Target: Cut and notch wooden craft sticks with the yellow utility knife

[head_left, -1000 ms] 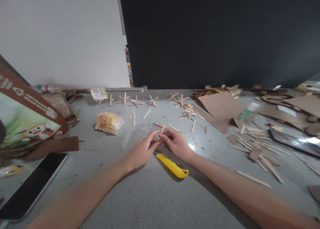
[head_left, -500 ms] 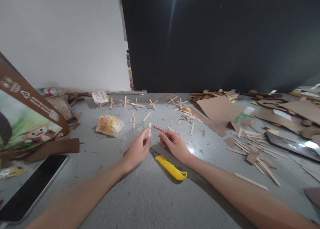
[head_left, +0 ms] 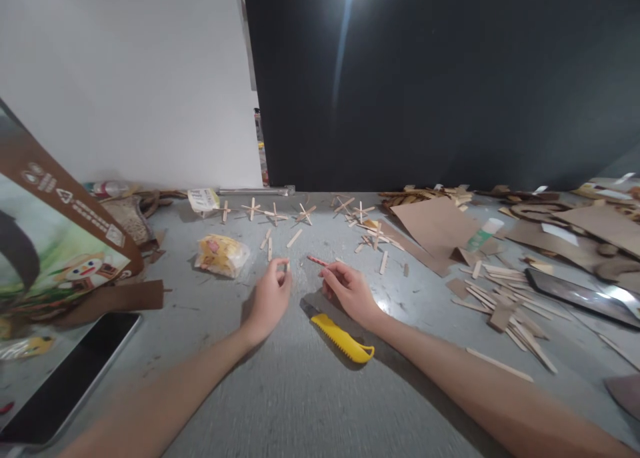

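Between the fingertips of my left hand (head_left: 271,301) is a small wooden stick (head_left: 288,267), mostly covered by the fingers. My right hand (head_left: 351,294) pinches a thin red-and-white striped rod (head_left: 317,261) whose tip points left. A yellow box cutter (head_left: 342,338) lies on the grey table just below and between my hands. Loose short sticks (head_left: 294,238) lie beyond my left hand. Farther back stand several crossed-stick pieces (head_left: 305,214) in a row.
A crinkled yellow packet (head_left: 221,255), a phone (head_left: 70,378) and a printed box (head_left: 65,238) are on the left. At right lie cardboard (head_left: 435,225), a glue stick (head_left: 485,234), piled wooden sticks (head_left: 520,331) and a dark phone-like device (head_left: 580,294).
My left hand has moved left, away from the striped rod, and less of its wooden stick shows. My right hand has hardly moved. The view has shifted slightly.
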The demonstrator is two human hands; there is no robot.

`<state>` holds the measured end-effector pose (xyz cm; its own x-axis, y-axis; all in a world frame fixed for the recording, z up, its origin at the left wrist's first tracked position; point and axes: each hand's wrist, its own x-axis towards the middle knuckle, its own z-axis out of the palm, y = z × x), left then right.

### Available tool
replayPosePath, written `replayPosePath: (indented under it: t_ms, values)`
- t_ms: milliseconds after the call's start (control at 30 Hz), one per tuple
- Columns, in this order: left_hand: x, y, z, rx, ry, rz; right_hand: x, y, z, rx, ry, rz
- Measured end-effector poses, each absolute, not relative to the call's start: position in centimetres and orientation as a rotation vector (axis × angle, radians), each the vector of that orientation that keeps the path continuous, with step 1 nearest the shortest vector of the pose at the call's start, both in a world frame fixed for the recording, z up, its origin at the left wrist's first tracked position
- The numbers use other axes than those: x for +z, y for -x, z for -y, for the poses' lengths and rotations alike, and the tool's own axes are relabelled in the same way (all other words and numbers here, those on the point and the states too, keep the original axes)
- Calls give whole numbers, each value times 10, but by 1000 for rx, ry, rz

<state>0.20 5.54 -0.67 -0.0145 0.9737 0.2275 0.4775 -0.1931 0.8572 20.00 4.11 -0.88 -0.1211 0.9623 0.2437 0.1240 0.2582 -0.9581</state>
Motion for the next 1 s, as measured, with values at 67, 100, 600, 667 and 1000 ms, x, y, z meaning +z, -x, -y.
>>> replayPosePath:
  t_ms: [67, 100, 600, 667, 1000]
  values:
    - [-3, -1, -57, 1247, -1552, -1601, -9, -200, -42, 1019, 1060, 1500]
    - [-2, 0, -58, 1290, -1482, -1635, -9, -200, -42, 1019, 1059, 1502]
    - [-1, 2, -60, 1384, -1233, -1501, -9, -222, -56, -120, 1626, 2056]
    - [0, 1, -60, 1365, -1237, -1498, -7, -227, -59, -289, 1823, 2164]
    - [2, -5, -53, 1266, -1545, -1387, -6, -221, -51, -386, 1823, 2428]
